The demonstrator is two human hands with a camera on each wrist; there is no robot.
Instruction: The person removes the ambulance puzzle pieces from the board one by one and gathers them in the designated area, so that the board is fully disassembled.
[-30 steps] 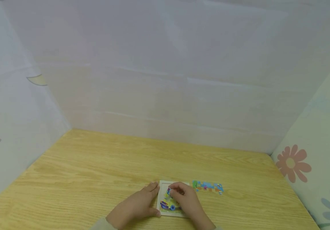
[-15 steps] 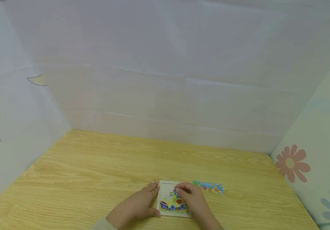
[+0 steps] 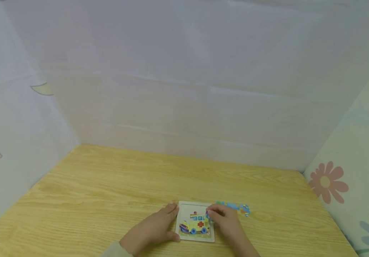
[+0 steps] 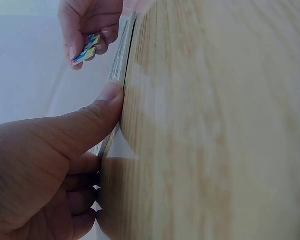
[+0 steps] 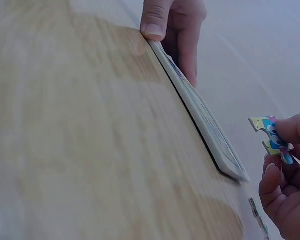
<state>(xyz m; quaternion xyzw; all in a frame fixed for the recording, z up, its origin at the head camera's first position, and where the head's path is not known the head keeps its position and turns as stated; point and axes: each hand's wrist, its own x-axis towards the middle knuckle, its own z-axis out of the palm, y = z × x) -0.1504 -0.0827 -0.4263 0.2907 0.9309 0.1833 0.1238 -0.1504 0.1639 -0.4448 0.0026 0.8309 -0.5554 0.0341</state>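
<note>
My left hand (image 3: 154,225) rests along the left side of a square puzzle board (image 3: 194,240). Its thumb touches the near left corner, and its other fingers lie spread towards the far left corner. A yellow ambulance picture with a red cross fills the board's lower part; bare pale backing shows above. My right hand (image 3: 230,222) pinches a jigsaw piece (image 5: 276,136) between thumb and fingers over the board's right edge. In the right wrist view the piece is raised off the board, showing blue, yellow and pink. Fingers partly hide it in the head view.
Several loose puzzle pieces (image 3: 244,209) lie right of the board, partly behind my right hand. The wooden table (image 3: 123,178) is enclosed by pale cloth walls (image 3: 184,107) at the back and both sides, with printed flowers on the right one.
My right hand has moved right across the board with the jigsaw piece, from over the ambulance to the board's right edge, uncovering the picture. My left hand stays at the board's left side.
</note>
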